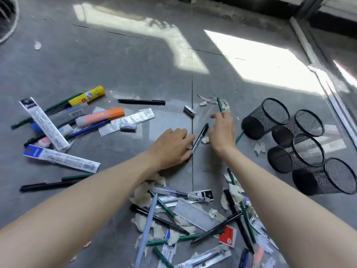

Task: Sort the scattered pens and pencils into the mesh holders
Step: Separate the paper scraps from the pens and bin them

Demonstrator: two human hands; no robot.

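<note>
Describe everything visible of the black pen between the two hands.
The black pen is slim, with a pale printed label on its barrel and a black cap pointing up-right. It lies slanted on the grey floor, lower end at the tile joint. The left hand seems to pinch that end; the right hand is close beside it, contact unclear.

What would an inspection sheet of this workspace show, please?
Surface: grey tiled floor, sunlit patches.
Job's things: pens and pencils scattered left and near; four mesh holders right, seemingly empty.
Clutter: packets, paper scraps, ruler, highlighter, glue stick.
Grips: left grip touches a black pen at its end; right grip holds a green pencil.
Cables: nothing seen.
Surroundings: metal rail far right.
</note>
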